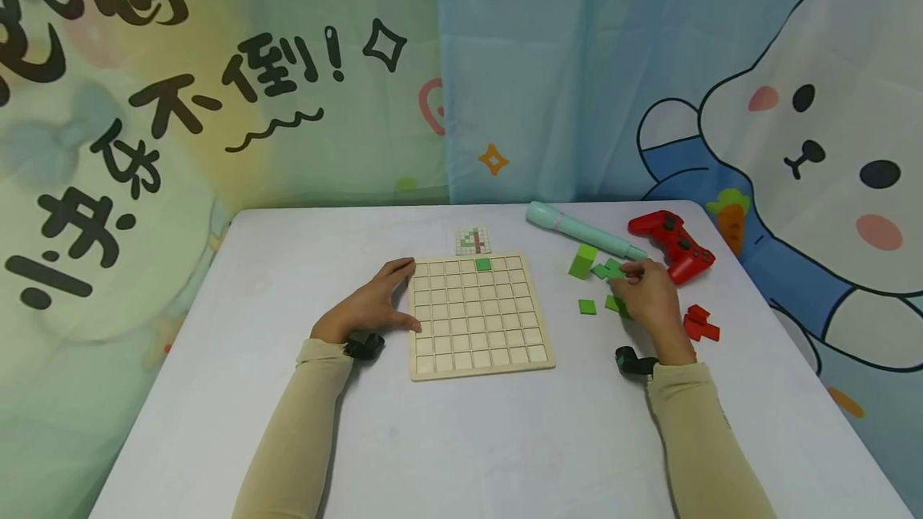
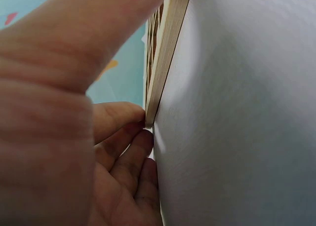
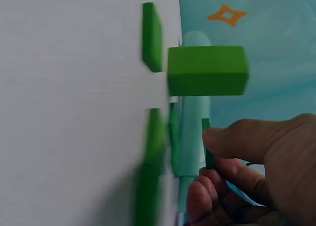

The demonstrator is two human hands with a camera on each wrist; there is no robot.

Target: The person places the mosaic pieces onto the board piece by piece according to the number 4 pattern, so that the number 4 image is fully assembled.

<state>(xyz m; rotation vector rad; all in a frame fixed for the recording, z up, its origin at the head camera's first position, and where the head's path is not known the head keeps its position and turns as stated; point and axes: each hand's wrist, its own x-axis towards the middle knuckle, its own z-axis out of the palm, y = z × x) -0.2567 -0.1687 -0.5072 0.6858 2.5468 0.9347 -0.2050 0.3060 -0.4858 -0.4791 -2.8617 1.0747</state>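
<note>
L hand (image 1: 371, 304) @board (image 1: 476, 312), R (image 1: 651, 295) w/ tile (image 3: 209, 159)

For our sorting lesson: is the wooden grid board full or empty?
Nearly empty: the grid board holds one green tile, top row.

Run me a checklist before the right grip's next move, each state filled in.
1. Right grip pinches a green tile: ok.
2. Left grip touches the grid board: ok.
3. Pattern card visible beyond the board: ok.
4. Table between right grip and board clear: not ok; a loose tile and green block lie there.
5. Right grip clear of the red game controller: cannot tell; they look very close.
</note>
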